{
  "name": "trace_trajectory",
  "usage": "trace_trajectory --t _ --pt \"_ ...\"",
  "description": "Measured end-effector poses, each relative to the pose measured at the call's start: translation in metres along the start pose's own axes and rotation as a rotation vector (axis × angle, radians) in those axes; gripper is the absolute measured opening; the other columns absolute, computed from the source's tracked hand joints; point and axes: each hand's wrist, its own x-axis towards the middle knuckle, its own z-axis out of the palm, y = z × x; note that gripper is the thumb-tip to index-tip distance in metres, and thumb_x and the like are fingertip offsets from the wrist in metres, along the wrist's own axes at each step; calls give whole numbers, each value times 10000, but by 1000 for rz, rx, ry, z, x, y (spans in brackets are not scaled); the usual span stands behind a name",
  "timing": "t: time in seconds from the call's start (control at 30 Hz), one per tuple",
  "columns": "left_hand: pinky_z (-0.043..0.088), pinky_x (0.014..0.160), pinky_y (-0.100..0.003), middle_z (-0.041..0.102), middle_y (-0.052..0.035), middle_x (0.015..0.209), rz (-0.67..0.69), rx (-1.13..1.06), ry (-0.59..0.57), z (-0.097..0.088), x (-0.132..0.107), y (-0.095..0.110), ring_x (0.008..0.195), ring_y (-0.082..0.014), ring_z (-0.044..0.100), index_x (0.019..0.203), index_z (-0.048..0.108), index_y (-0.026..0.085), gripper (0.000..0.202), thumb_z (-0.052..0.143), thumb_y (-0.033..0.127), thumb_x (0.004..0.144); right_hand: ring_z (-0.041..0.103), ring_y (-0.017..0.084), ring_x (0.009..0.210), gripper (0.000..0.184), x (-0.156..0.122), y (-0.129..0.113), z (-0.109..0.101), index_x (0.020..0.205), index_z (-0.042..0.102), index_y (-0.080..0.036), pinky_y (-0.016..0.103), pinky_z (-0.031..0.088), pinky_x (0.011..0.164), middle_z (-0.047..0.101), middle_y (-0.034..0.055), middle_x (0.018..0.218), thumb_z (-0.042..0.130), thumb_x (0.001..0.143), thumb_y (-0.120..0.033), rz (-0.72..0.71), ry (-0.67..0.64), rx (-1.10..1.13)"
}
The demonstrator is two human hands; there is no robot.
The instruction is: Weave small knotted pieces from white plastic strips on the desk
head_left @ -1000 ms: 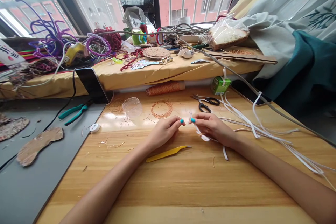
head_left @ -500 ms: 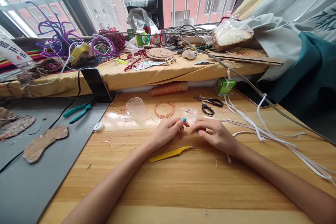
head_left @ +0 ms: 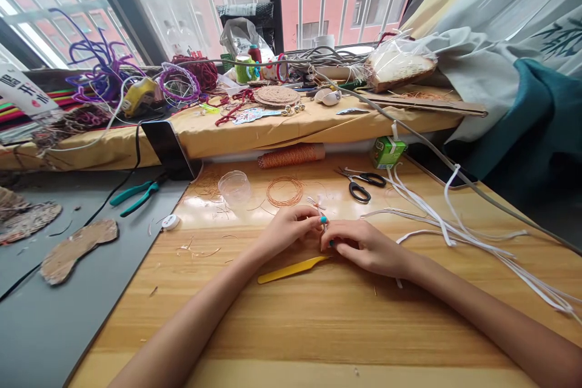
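My left hand (head_left: 291, 230) is closed in a pinch, thumb and forefinger on a small white strip (head_left: 313, 201) whose loose end sticks up past the fingertips. Facing it, my right hand (head_left: 366, 245) has its fingers curled together against the same strip, and the fingertips of both hands nearly meet. What the right fingers cover is hidden. Just below the hands lie yellow tweezers (head_left: 291, 270), their tip partly under my right hand. A coil of copper wire (head_left: 284, 205) rests beyond the left hand. Black-handled scissors (head_left: 359, 193) lie beyond the right.
Long white cords (head_left: 482, 242) spread over the right side. A clear plastic cup (head_left: 234, 185), an orange thread spool (head_left: 291, 156) and a green box (head_left: 387, 151) stand farther back. Teal pliers (head_left: 139, 197) and a phone (head_left: 166, 148) are at left. A cluttered shelf (head_left: 218, 136) crosses behind.
My right hand has moved left toward my left hand, closing the gap between them. The white strip now stands more upright at the fingertips, and the tweezers' tip has become covered.
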Motion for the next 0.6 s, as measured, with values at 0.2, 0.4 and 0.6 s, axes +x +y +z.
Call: trace_trajectory --t 0.2,0.4,0.6 --pt "278 393 -167 528 24 635 -42 -236 75 -1 4 -6 388 -23 361 706 469 138 244 494 380 707 477 82 609 275 -1 -2 2 1015 529 -177 200 372 562 542 34 820 399 777 -131 -20 64 -165" --pt "292 378 -159 554 18 653 -34 -253 67 1 5 -8 370 -19 366 747 428 150 215 482 357 717 469 109 542 244 -7 -15 16 989 550 -186 243 299 509 562 5 642 381 813 -194 -215 -23 -649" --pt "299 380 -151 457 57 562 -29 -238 102 1 5 -9 388 -27 370 807 445 157 168 477 296 719 440 107 501 189 -9 -8 17 802 556 -154 255 272 504 545 -5 580 373 796 -105 -251 -16 -826"
